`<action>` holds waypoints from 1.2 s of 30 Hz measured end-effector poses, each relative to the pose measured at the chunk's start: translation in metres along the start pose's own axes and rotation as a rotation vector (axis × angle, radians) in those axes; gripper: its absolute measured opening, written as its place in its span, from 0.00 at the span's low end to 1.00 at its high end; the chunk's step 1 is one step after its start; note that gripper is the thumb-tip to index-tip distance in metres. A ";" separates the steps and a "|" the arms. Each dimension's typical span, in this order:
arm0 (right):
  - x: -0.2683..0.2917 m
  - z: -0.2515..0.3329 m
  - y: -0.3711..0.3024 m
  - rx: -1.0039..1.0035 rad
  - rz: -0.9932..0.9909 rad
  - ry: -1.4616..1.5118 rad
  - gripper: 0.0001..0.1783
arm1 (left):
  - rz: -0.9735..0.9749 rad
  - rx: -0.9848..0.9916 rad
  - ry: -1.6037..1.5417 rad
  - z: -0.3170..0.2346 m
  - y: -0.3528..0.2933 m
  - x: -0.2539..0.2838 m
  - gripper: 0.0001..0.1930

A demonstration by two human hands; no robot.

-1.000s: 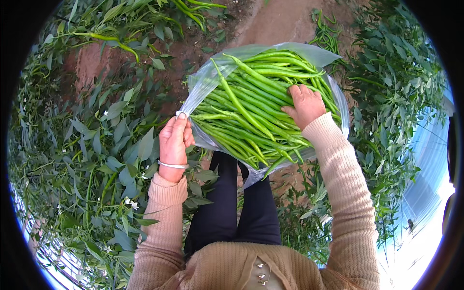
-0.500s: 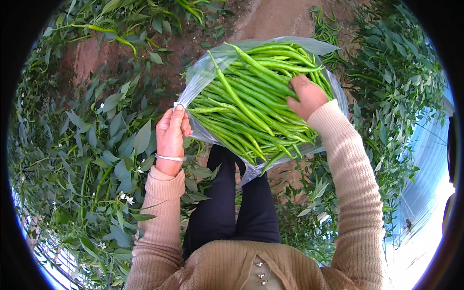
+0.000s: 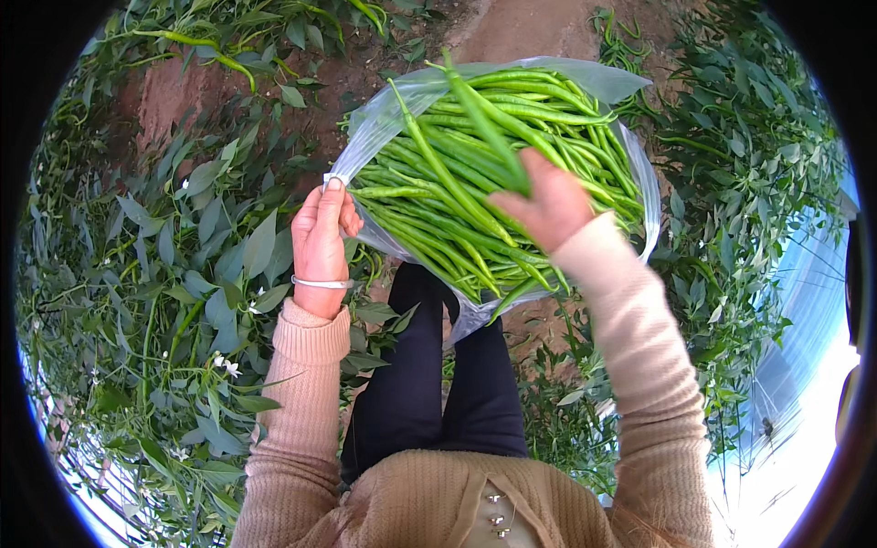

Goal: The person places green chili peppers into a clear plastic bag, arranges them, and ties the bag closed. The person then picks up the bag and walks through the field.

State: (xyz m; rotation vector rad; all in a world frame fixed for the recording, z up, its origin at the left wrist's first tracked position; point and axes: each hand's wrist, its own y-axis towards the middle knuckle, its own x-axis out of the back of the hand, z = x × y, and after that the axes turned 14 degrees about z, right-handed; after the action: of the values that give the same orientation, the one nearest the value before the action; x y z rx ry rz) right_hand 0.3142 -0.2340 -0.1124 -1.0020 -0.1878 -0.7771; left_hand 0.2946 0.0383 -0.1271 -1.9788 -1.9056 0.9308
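Currently, the left hand (image 3: 320,233) is pinching the bag (image 3: 607,80) by its rim in its fingers, while peppers (image 3: 422,245) are lying heaped inside, right of those fingers. The right hand (image 3: 553,203), blurred, is gripping one pepper (image 3: 489,130), which is jutting forward and leftward from its fingers. Leaves (image 3: 260,245) are spreading left of the left fingers.

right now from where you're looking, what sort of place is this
Most likely a pepper-growing plot, perhaps a greenhouse: leafy plants with white flowers, long green peppers among the foliage, and pale translucent sheeting along the right side.
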 end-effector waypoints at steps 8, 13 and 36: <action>-0.059 0.003 0.002 0.056 -0.188 -0.150 0.19 | -0.053 -0.061 0.053 0.006 0.006 -0.001 0.11; -0.008 -0.020 -0.013 0.073 0.041 0.228 0.21 | -0.057 -0.071 0.111 0.007 0.003 0.005 0.11; -0.102 0.040 -0.110 0.322 -0.034 0.291 0.21 | 0.230 0.150 -0.263 0.031 -0.108 -0.102 0.22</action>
State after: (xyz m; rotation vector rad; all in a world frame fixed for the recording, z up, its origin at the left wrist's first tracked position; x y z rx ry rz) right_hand 0.1757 -0.1840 -0.0641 -0.5758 -0.0748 -0.8826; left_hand 0.1949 -0.0541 -0.0606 -2.1019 -1.6939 1.4146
